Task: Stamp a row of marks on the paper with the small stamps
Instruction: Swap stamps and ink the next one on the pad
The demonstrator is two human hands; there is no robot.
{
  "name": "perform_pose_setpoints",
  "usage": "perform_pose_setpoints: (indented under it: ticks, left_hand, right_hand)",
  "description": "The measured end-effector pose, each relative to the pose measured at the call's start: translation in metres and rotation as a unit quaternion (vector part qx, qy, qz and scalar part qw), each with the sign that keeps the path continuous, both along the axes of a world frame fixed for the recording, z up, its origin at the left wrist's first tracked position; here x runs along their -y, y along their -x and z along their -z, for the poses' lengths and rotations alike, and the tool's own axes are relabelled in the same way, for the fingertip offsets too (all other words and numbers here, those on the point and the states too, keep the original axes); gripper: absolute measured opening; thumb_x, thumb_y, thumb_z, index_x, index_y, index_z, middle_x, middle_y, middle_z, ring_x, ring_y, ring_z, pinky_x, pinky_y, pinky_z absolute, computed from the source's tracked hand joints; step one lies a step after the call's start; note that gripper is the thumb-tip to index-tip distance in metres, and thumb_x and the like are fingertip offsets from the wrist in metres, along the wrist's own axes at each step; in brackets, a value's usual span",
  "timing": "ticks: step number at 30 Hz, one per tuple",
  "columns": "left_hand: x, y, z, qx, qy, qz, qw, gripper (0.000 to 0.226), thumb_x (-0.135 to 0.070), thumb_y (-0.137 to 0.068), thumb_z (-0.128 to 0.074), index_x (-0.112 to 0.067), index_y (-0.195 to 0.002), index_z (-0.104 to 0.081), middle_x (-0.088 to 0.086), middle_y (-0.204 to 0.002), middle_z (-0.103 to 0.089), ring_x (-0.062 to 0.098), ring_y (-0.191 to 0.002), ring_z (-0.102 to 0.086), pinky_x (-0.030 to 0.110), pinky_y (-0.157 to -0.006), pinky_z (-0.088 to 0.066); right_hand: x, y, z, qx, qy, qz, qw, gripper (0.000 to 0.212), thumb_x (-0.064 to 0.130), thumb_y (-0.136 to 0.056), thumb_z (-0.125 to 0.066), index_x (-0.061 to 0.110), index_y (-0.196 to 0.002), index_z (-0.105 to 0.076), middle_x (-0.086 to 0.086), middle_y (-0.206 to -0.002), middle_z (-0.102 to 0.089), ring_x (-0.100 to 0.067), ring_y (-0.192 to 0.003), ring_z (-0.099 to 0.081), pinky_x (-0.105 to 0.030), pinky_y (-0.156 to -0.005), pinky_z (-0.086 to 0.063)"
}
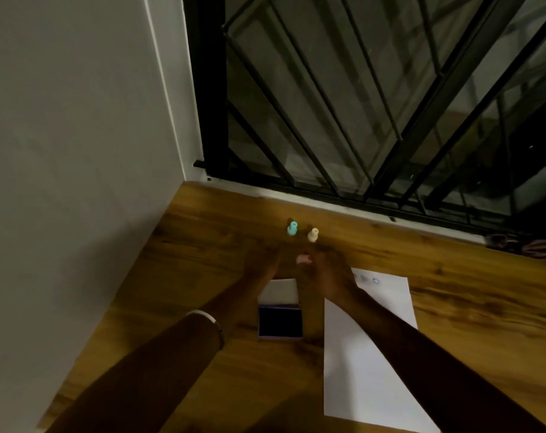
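A white paper [368, 354] lies on the wooden floor at the right, with a few blue marks [375, 281] along its far edge. An open ink pad [280, 321] with a dark pad and white lid sits left of the paper. A turquoise stamp [292, 228] and a cream stamp [313, 235] stand upright beyond it. My right hand [328, 273] is blurred and holds a small pink stamp [303, 259] at its fingertips. My left hand [262, 264] is beside it, over the lid's far edge; its fingers are too dark to read.
A grey wall [77, 151] runs along the left. A black metal window grille [359, 104] with a white sill closes off the far side. Some dark cloth or cord [531, 245] lies at the far right by the sill.
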State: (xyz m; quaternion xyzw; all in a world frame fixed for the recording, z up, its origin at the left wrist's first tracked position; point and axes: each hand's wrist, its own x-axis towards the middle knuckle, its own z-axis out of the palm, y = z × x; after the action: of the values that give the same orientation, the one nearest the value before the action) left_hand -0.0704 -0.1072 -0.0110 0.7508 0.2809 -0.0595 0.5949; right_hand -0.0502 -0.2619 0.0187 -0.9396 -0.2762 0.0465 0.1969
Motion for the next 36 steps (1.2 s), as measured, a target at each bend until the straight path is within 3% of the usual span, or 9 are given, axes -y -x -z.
perform_pose_setpoints:
  ticks: [2,5,11,14,17,24,28,32,36]
  left_hand:
    - [-0.007,-0.009,0.005,0.008,-0.045,0.026,0.999,0.039,-0.025,-0.099,-0.049,-0.006,-0.132,-0.049,0.018,-0.133,-0.054,0.032,-0.122,-0.051,0.029,-0.098,-0.040]
    - [-0.013,-0.022,0.007,0.035,-0.074,0.055,0.995,0.034,-0.023,-0.098,-0.049,-0.007,-0.128,-0.051,0.018,-0.128,-0.055,0.031,-0.117,-0.053,0.039,-0.103,-0.043]
    - [-0.015,-0.051,0.014,0.068,-0.242,0.130,0.959,0.047,-0.033,-0.091,-0.059,-0.017,-0.134,-0.049,0.008,-0.138,-0.051,0.026,-0.129,-0.045,0.041,-0.109,-0.038]
    - [-0.007,-0.064,0.019,0.082,-0.298,0.155,0.938,0.057,-0.038,-0.085,-0.067,-0.017,-0.134,-0.047,0.009,-0.140,-0.048,0.029,-0.132,-0.039,0.044,-0.112,-0.031]
    - [-0.002,-0.075,0.023,0.083,-0.341,0.150,0.924,0.061,-0.047,-0.080,-0.068,-0.019,-0.130,-0.049,0.008,-0.138,-0.049,0.029,-0.131,-0.039,0.044,-0.110,-0.030]
    - [0.000,-0.084,0.028,0.063,-0.347,0.118,0.928,0.051,-0.055,-0.086,-0.057,-0.020,-0.122,-0.056,0.011,-0.136,-0.048,0.032,-0.129,-0.039,0.049,-0.107,-0.031]
    - [-0.004,-0.082,0.025,0.072,-0.325,0.112,0.936,0.043,-0.043,-0.085,-0.063,-0.015,-0.118,-0.058,0.011,-0.130,-0.054,0.031,-0.124,-0.046,0.047,-0.105,-0.036]
    - [-0.009,-0.067,0.018,0.121,-0.224,0.065,0.965,0.034,-0.027,-0.087,-0.065,-0.007,-0.114,-0.059,0.013,-0.113,-0.065,0.028,-0.106,-0.061,0.041,-0.091,-0.051]
    - [-0.011,-0.039,0.012,0.152,-0.171,0.058,0.972,0.035,-0.032,-0.086,-0.066,-0.009,-0.113,-0.060,0.007,-0.104,-0.065,0.019,-0.093,-0.061,0.027,-0.074,-0.048]
  right_hand:
    - [-0.006,-0.017,-0.001,-0.014,0.030,0.029,0.999,0.012,0.021,-0.093,-0.055,0.018,-0.099,-0.064,-0.009,-0.103,-0.066,-0.025,-0.094,-0.061,-0.044,-0.090,-0.049]
    - [-0.010,-0.042,-0.002,0.029,0.057,0.037,0.997,0.014,0.023,-0.092,-0.055,0.019,-0.100,-0.066,-0.008,-0.112,-0.063,-0.028,-0.101,-0.058,-0.041,-0.093,-0.044]
    - [-0.017,-0.080,-0.010,-0.007,0.098,0.028,0.995,0.029,0.019,-0.094,-0.053,0.013,-0.122,-0.057,-0.013,-0.131,-0.054,-0.032,-0.118,-0.049,-0.048,-0.103,-0.039]
    - [-0.021,-0.101,-0.013,-0.025,0.192,-0.011,0.981,0.036,0.024,-0.094,-0.053,0.015,-0.129,-0.051,-0.010,-0.138,-0.048,-0.028,-0.125,-0.044,-0.043,-0.108,-0.035]
    - [-0.026,-0.110,-0.006,0.010,0.210,-0.012,0.978,0.032,0.030,-0.094,-0.053,0.016,-0.123,-0.054,-0.008,-0.130,-0.055,-0.025,-0.118,-0.050,-0.038,-0.105,-0.038]
    - [-0.030,-0.112,0.013,0.017,0.210,-0.012,0.977,0.021,0.033,-0.093,-0.055,0.020,-0.107,-0.062,-0.006,-0.120,-0.060,-0.027,-0.112,-0.052,-0.040,-0.102,-0.037]
    - [-0.027,-0.109,0.016,-0.002,0.192,-0.012,0.981,0.042,0.041,-0.087,-0.062,0.019,-0.123,-0.056,-0.007,-0.130,-0.055,-0.029,-0.121,-0.047,-0.043,-0.105,-0.031]
    - [-0.021,-0.098,0.004,0.008,0.134,-0.028,0.991,0.054,0.044,-0.085,-0.063,0.016,-0.129,-0.051,-0.010,-0.137,-0.048,-0.031,-0.127,-0.040,-0.045,-0.108,-0.027]
    - [-0.014,-0.072,-0.009,0.026,0.034,-0.048,0.998,0.038,0.024,-0.093,-0.058,0.004,-0.125,-0.054,-0.022,-0.128,-0.054,-0.039,-0.119,-0.049,-0.048,-0.102,-0.037]
